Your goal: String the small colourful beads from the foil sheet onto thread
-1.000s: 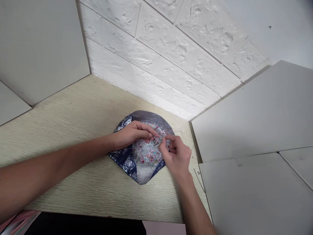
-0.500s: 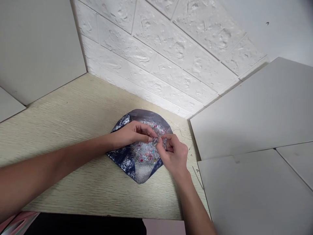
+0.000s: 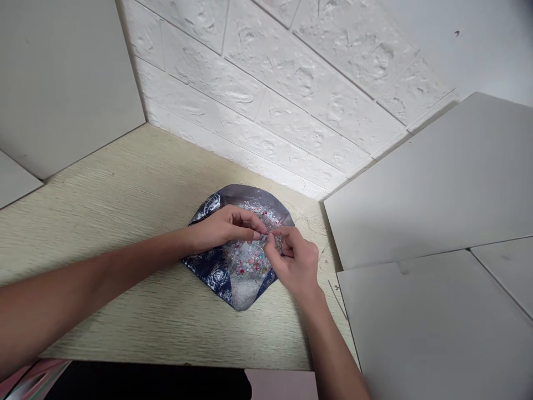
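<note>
Our left hand and right hand meet over coloured beads on a blue rose-print wrapper, both grips pinched together on something too small to tell.

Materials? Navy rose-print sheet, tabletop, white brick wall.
The navy rose-print sheet looks like thin glossy plastic film, given its sheen and soft creases, though it could be foil-backed. The tabletop looks like matte wood-grain laminate, with fine streaky grain. The white brick wall looks like embossed foam panel, with dimpled matte relief.
</note>
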`<action>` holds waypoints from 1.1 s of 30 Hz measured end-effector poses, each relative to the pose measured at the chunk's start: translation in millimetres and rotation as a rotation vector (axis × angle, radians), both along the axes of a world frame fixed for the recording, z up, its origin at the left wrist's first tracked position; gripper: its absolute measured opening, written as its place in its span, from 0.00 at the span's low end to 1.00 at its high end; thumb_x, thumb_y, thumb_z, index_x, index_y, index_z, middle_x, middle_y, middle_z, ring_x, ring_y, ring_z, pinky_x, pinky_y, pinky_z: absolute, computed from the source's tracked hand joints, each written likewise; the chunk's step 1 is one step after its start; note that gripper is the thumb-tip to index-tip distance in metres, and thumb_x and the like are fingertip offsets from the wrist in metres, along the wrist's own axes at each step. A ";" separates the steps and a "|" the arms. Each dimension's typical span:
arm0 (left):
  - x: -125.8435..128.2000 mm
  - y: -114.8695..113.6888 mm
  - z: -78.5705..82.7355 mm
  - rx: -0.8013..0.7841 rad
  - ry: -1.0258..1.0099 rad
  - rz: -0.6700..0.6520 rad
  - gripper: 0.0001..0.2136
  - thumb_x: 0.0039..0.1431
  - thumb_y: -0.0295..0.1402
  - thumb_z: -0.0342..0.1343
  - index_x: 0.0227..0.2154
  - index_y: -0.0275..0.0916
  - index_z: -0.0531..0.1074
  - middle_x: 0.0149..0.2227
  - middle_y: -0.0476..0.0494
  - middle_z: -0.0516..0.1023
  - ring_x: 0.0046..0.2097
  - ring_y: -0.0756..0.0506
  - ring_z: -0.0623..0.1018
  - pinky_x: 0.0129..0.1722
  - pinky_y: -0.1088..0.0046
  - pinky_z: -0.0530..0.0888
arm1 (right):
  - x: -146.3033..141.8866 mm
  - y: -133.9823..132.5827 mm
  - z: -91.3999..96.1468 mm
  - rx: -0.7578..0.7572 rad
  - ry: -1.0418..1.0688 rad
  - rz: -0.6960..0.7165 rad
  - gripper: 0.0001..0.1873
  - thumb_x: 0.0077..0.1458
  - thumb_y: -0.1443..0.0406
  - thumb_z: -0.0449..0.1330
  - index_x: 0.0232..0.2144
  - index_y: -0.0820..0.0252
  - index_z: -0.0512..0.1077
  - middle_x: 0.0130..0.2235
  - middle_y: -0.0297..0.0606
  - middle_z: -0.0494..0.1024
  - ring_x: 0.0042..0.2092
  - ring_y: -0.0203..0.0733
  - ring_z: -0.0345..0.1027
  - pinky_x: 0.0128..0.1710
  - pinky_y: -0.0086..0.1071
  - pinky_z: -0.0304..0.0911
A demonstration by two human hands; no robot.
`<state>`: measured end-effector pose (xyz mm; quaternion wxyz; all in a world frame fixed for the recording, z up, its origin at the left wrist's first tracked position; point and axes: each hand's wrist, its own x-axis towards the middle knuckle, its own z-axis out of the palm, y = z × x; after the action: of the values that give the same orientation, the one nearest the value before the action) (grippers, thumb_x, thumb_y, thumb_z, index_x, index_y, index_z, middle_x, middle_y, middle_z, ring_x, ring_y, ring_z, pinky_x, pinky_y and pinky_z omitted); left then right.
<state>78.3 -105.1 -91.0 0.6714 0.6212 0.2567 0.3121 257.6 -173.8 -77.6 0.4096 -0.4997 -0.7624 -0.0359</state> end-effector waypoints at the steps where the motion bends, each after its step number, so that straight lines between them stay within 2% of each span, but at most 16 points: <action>1: 0.2 -0.1 0.3 0.002 0.004 0.008 0.07 0.50 0.33 0.62 0.33 0.39 0.79 0.32 0.49 0.79 0.34 0.51 0.74 0.36 0.75 0.68 | -0.2 -0.1 -0.1 -0.004 -0.004 0.006 0.01 0.54 0.67 0.58 0.30 0.59 0.68 0.18 0.20 0.49 0.18 0.26 0.45 0.18 0.23 0.47; 8: 1.1 -0.6 1.2 0.033 0.027 0.011 0.07 0.50 0.33 0.62 0.32 0.37 0.78 0.32 0.48 0.79 0.35 0.49 0.74 0.36 0.74 0.68 | -0.7 -0.4 0.0 0.004 -0.002 0.020 0.01 0.53 0.68 0.58 0.31 0.60 0.68 0.18 0.20 0.49 0.18 0.26 0.45 0.19 0.22 0.47; 10: 1.3 -2.4 1.3 0.090 0.025 0.074 0.07 0.51 0.33 0.60 0.32 0.36 0.77 0.31 0.47 0.78 0.34 0.50 0.73 0.35 0.74 0.68 | -0.5 -0.7 0.3 -0.008 -0.006 0.014 0.01 0.53 0.68 0.58 0.30 0.60 0.68 0.18 0.20 0.50 0.18 0.26 0.46 0.19 0.22 0.48; 12: 1.4 -5.5 1.6 0.217 0.020 0.223 0.07 0.54 0.34 0.58 0.32 0.36 0.76 0.31 0.47 0.76 0.33 0.50 0.73 0.33 0.74 0.68 | -0.2 -0.9 0.8 -0.016 -0.009 0.005 0.01 0.54 0.67 0.58 0.30 0.59 0.68 0.18 0.20 0.51 0.18 0.26 0.46 0.19 0.22 0.48; 14: 1.1 -9.2 2.4 0.414 0.034 0.353 0.06 0.57 0.33 0.55 0.34 0.37 0.76 0.33 0.46 0.75 0.34 0.50 0.72 0.33 0.75 0.68 | 0.1 -0.9 1.2 -0.018 -0.004 -0.006 0.01 0.54 0.66 0.57 0.30 0.59 0.68 0.18 0.20 0.51 0.18 0.26 0.46 0.19 0.22 0.48; 17: 0.4 -13.2 3.4 0.674 0.087 0.337 0.06 0.60 0.30 0.54 0.35 0.38 0.76 0.35 0.45 0.74 0.37 0.50 0.73 0.34 0.75 0.69 | 1.0 -0.5 1.0 -0.013 0.007 -0.012 0.01 0.54 0.66 0.58 0.31 0.59 0.68 0.18 0.21 0.52 0.18 0.26 0.47 0.19 0.22 0.48; 19: 0.0 -14.0 3.6 0.746 0.098 0.298 0.06 0.60 0.29 0.53 0.34 0.38 0.76 0.34 0.45 0.74 0.37 0.50 0.73 0.34 0.75 0.69 | 1.7 -0.2 0.1 -0.008 0.010 -0.011 0.01 0.54 0.67 0.58 0.31 0.59 0.68 0.18 0.21 0.52 0.18 0.26 0.47 0.19 0.22 0.48; 24: -0.7 -11.6 2.9 0.759 0.108 0.337 0.04 0.59 0.29 0.55 0.33 0.38 0.76 0.35 0.45 0.75 0.38 0.49 0.74 0.38 0.74 0.71 | 3.6 -0.5 -1.7 0.044 0.063 -0.038 0.02 0.54 0.67 0.59 0.32 0.59 0.69 0.19 0.21 0.51 0.19 0.26 0.46 0.19 0.22 0.49; 28: -0.9 -10.2 2.6 0.762 0.104 0.338 0.04 0.60 0.29 0.55 0.33 0.38 0.76 0.34 0.46 0.75 0.38 0.49 0.74 0.39 0.73 0.70 | 3.8 -1.5 -0.1 0.178 0.223 -0.129 0.02 0.55 0.67 0.59 0.33 0.59 0.68 0.19 0.21 0.51 0.18 0.26 0.44 0.18 0.23 0.49; 33: -0.3 -10.5 2.8 0.754 0.109 0.322 0.05 0.61 0.30 0.54 0.34 0.38 0.75 0.34 0.46 0.75 0.37 0.50 0.74 0.38 0.74 0.70 | 1.0 0.5 2.1 0.341 0.420 -0.218 0.02 0.59 0.65 0.55 0.35 0.58 0.65 0.19 0.20 0.50 0.17 0.26 0.43 0.16 0.24 0.43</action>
<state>78.0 -115.6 -88.2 0.3248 0.7913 0.2535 0.4518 258.6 -173.4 -75.5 0.6301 -0.4993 -0.5857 -0.1032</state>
